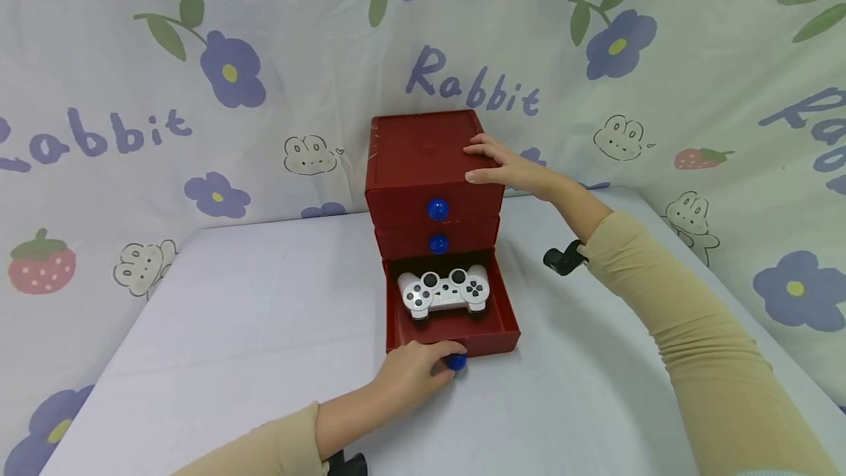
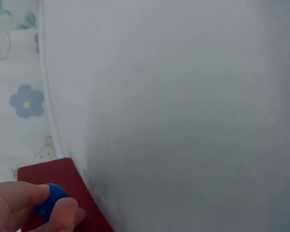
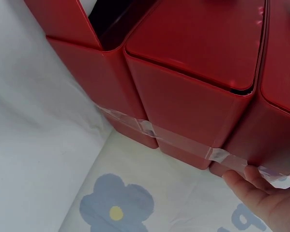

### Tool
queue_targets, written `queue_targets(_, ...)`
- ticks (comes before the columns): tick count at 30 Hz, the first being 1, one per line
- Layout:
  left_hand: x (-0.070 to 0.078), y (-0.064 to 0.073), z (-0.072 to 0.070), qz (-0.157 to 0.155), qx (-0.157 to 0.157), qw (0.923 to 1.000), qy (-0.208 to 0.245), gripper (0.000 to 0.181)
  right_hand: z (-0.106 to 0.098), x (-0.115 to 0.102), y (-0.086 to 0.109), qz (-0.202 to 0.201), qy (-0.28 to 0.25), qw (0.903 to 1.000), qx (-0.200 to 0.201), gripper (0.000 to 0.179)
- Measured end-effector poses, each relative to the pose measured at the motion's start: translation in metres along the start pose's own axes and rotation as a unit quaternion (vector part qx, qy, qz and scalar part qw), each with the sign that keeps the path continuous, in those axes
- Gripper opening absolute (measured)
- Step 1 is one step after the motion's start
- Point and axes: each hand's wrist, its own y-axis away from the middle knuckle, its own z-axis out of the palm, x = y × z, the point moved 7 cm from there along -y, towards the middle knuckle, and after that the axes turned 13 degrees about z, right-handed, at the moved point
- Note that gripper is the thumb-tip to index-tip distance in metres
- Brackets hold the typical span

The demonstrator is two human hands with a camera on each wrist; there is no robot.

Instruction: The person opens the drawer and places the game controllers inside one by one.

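Observation:
A red cabinet (image 1: 423,149) of three stacked drawers, each with a round blue knob, stands on the table. Its bottom drawer (image 1: 492,344) is pulled out, and a white game controller (image 1: 445,292) lies inside. My left hand (image 1: 416,377) pinches the bottom drawer's blue knob (image 1: 456,361) between thumb and fingers; the left wrist view also shows this knob (image 2: 52,200). On the cabinet's top right edge rests my right hand (image 1: 505,166), fingers extended. In the right wrist view its fingers (image 3: 241,186) touch the cabinet's side near a strip of clear tape (image 3: 183,139).
A white cloth covers the table (image 1: 284,300). Behind the cabinet hangs a printed curtain (image 1: 264,35) with flowers, rabbits and strawberries. The upper two drawers, with their knobs (image 1: 438,208), are closed. A black wrist camera mount (image 1: 564,258) sticks out from the right sleeve.

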Motion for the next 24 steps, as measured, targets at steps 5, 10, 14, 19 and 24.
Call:
queue_targets(5,0.0001,-0.0020,0.0016,-0.002,0.006,1.0000,0.000,0.026,0.0000,-0.0003,0.0012,-0.004,0.006,1.0000,0.003,0.066)
queue_targets(10,0.0007,-0.0027,0.0015,-0.002,0.010,0.9999,0.005,0.025,0.0007,-0.0021,0.0022,-0.004,0.007,1.0000,0.003,0.066)
queue_targets(14,0.0014,-0.0025,0.0004,0.001,0.016,0.9999,0.003,0.024,0.0006,-0.0015,0.0009,-0.002,0.006,1.0000,0.004,0.066)
queue_targets(19,0.0018,-0.0032,-0.0008,0.005,0.022,0.9997,0.004,0.023,0.0005,-0.0005,-0.0005,-0.003,0.002,1.0000,0.002,0.066)
queue_targets(24,0.0010,-0.0062,-0.0029,0.007,0.024,0.9997,0.006,0.023,0.0001,0.0001,-0.0003,0.000,0.005,1.0000,0.002,0.066)
